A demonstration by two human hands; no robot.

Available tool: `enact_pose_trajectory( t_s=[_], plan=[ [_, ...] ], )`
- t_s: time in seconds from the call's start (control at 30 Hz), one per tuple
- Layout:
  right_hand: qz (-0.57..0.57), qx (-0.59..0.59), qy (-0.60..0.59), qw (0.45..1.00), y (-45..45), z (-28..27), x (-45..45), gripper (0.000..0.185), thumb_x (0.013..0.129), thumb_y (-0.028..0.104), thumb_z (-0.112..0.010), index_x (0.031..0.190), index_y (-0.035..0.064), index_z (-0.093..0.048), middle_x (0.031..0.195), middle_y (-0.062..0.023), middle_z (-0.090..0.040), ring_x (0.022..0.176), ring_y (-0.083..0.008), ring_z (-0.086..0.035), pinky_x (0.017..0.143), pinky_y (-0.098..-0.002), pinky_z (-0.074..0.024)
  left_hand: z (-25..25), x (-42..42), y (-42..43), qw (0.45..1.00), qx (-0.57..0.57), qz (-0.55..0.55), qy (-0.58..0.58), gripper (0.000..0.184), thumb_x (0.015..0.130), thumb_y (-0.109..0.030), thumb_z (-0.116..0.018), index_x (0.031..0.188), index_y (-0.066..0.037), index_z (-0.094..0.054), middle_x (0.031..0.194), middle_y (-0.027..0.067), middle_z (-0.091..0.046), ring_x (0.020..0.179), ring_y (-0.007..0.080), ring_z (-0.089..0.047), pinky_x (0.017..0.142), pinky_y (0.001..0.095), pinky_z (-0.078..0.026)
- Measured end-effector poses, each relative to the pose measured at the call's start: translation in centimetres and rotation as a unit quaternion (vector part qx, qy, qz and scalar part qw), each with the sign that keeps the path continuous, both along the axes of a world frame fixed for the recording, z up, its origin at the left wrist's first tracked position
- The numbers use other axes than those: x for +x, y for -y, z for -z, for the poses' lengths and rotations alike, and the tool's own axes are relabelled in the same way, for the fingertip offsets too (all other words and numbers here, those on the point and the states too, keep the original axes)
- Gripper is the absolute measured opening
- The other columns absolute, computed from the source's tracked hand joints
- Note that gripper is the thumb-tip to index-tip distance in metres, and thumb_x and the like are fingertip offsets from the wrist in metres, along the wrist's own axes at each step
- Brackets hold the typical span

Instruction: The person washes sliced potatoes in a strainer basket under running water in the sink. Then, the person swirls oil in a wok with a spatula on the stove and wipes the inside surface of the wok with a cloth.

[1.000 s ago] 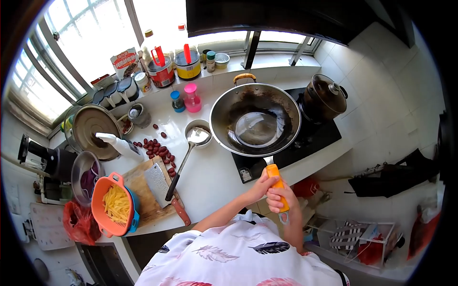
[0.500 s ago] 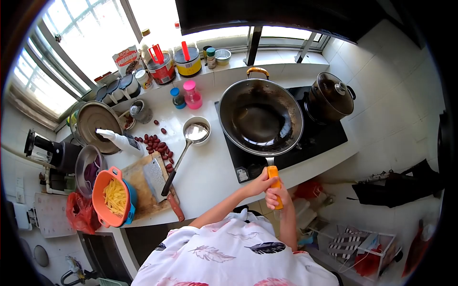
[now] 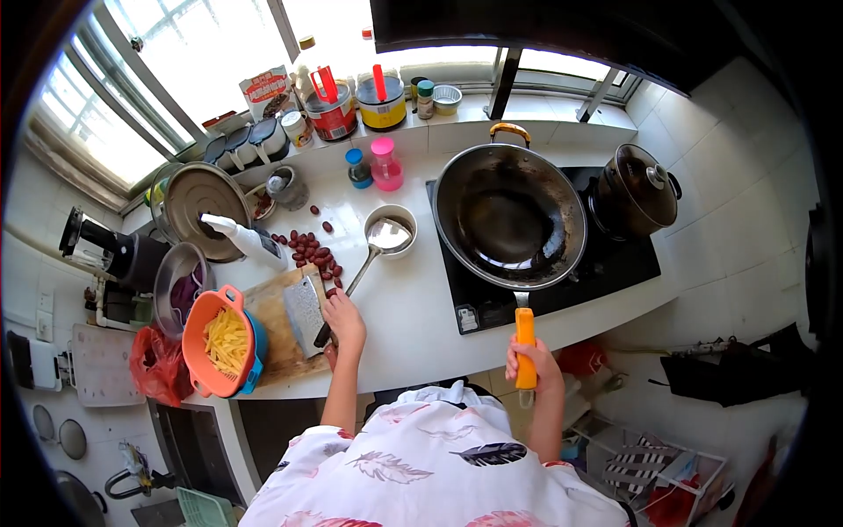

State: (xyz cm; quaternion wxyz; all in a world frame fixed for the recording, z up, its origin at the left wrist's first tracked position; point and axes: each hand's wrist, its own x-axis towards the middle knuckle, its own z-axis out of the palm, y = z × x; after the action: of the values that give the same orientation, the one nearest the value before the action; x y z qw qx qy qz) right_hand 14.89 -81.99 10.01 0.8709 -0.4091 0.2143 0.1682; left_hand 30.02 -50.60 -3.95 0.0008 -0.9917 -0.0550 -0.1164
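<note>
The wok (image 3: 509,220) sits on the black stove, its orange handle toward me. My right hand (image 3: 537,364) is wrapped round that handle. Over the right edge of the cutting board, my left hand (image 3: 342,323) is at the ladle's black handle and beside the cleaver (image 3: 304,318); its fingertips are partly hidden, so its grip is unclear. The ladle's metal bowl (image 3: 387,235) rests in a white bowl (image 3: 402,212). The cleaver lies on the wooden board (image 3: 268,329). An orange basket (image 3: 198,338) of yellow strips stands left of it.
Red dates (image 3: 307,249) lie behind the board near a white bottle (image 3: 255,241). A lidded pot (image 3: 637,193) stands right of the wok. Blue-capped (image 3: 358,169) and pink (image 3: 386,167) bottles stand behind the white bowl. A steel basin (image 3: 180,285) is at the left.
My left hand has left the wok handle and moved left to the ladle's handle. My right hand remains on the wok handle. The whole view has shifted slightly.
</note>
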Motion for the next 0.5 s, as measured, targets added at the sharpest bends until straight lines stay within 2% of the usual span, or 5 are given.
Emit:
enact_pose_trajectory(
  t_s=[0.1, 0.13, 0.2, 0.33, 0.5],
  plan=[
    [0.010, -0.021, -0.003, 1.000, -0.2, 0.1, -0.1, 0.016, 0.077, 0.014, -0.053, 0.087, 0.0057, -0.043, 0.056, -0.0063, -0.048, 0.045, -0.0152, -0.050, 0.048, -0.0287, -0.0456, 0.3, 0.3, -1.9, 0.999, -0.020, 0.041, 0.003, 0.014, 0.069, -0.005, -0.055, 0.082, -0.003, -0.050, 0.085, 0.0119, -0.055, 0.083, 0.0276, -0.050, 0.073, 0.0378, -0.036],
    [0.010, -0.020, -0.003, 1.000, -0.3, 0.0, -0.1, 0.016, 0.077, 0.014, -0.053, 0.087, 0.0057, -0.043, 0.056, -0.0063, -0.048, 0.045, -0.0152, -0.050, 0.048, -0.0287, -0.0456, -0.3, 0.3, -2.1, 0.999, -0.019, 0.041, 0.003, 0.014, 0.069, -0.005, -0.055, 0.082, -0.003, -0.050, 0.085, 0.0119, -0.055, 0.083, 0.0276, -0.050, 0.073, 0.0378, -0.036],
    [0.015, -0.021, -0.002, 1.000, -0.2, -0.1, 0.0, 0.016, 0.077, 0.014, -0.052, 0.086, 0.0055, -0.043, 0.057, -0.0065, -0.048, 0.046, -0.0155, -0.049, 0.049, -0.0289, -0.0456, -2.2, 0.4, -2.6, 0.982, -0.166, 0.033, -0.082, 0.019, 0.067, -0.006, -0.059, 0.085, -0.003, -0.054, 0.080, 0.0182, -0.058, 0.078, 0.0336, -0.054, 0.069, 0.0410, -0.041],
    [0.016, -0.018, 0.001, 1.000, -0.3, 0.1, 0.0, 0.016, 0.077, 0.015, -0.052, 0.086, 0.0053, -0.042, 0.057, -0.0065, -0.048, 0.045, -0.0156, -0.049, 0.049, -0.0292, -0.0459, -7.2, -0.3, -2.2, 0.965, -0.246, 0.066, -0.062, 0.024, 0.070, -0.010, -0.061, 0.092, -0.004, -0.054, 0.076, 0.0186, -0.058, 0.073, 0.0367, -0.055, 0.064, 0.0410, -0.044],
    [0.033, -0.025, 0.005, 0.999, -0.6, -0.1, 0.0, 0.018, 0.077, 0.016, -0.052, 0.087, 0.0051, -0.042, 0.058, -0.0065, -0.048, 0.045, -0.0152, -0.049, 0.049, -0.0291, -0.0464, -10.7, 0.4, -2.2, 0.977, -0.168, 0.099, -0.081, 0.013, 0.070, -0.010, -0.062, 0.079, -0.004, -0.054, 0.071, 0.0147, -0.057, 0.070, 0.0340, -0.056, 0.058, 0.0419, -0.044]
  ],
)
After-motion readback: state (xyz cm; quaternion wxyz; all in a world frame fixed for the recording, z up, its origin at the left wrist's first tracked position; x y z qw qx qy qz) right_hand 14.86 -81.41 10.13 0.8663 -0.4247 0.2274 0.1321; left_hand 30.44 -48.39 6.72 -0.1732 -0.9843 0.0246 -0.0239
